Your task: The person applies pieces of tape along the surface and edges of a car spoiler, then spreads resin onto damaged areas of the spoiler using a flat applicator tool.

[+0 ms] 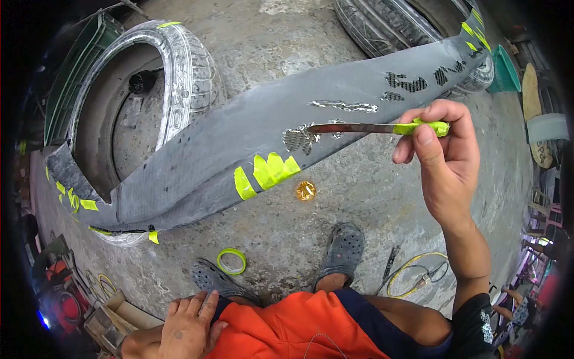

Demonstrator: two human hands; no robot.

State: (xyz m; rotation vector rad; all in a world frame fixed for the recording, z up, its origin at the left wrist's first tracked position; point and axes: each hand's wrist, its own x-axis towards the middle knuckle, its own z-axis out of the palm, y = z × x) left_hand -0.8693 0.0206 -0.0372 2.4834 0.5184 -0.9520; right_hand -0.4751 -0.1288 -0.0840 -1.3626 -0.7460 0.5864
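Observation:
My right hand [445, 149] pinches the yellow-green, tape-wrapped handle of a long, thin, brownish blade [353, 128]. The blade's far end is at a patch of dark, woven-looking texture [296, 140] on a long grey panel [239, 125], possibly a car body part; I cannot tell whether it touches. Shiny, uneven streaks [344, 106] and more dark textured spots [406, 82] mark the panel's surface. Strips of yellow-green tape [272, 172] cling to its near edge and both ends. My left hand [188, 326] lies flat with fingers extended on my leg, holding nothing.
Tires [185, 78] support the panel at left and back right. Between my feet and the panel is a small container of amber liquid [305, 191]. A green tape roll [231, 261] lies beside my left shoe, and a yellow cable [397, 281] lies at right.

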